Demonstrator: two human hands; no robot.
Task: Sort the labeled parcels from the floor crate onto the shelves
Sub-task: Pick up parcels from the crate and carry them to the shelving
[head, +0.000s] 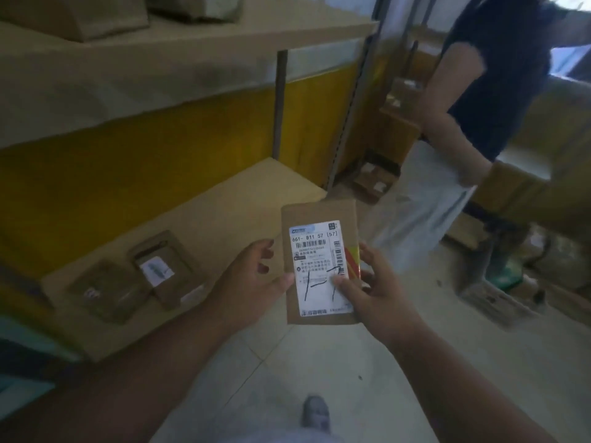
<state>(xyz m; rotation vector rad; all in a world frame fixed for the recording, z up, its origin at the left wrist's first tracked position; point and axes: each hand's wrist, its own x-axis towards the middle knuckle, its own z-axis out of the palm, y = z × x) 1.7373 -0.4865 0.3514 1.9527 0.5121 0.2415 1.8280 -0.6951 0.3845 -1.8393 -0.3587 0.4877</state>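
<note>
Flat brown parcel (320,263) – white label up, held upright – beside the lower shelf (224,199)

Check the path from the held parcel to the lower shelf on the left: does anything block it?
Nothing visible does. The parcel is held by both hands over the floor, and the lower shelf has bare board nearest it; two parcels lie further left.

Flat brown cardboard parcel (319,263), frame centre: white label (319,270) with black barcodes, black print, black pen strokes; red-yellow diagonal stripe patch at right edge. Beige wooden shelf boards (192,219), left; yellow back panel (128,167) behind. Two brown flat parcels (134,282), lower left, white labels. Pale grey tiled floor (287,362). Second person (499,75), upper right: dark navy top.
</note>
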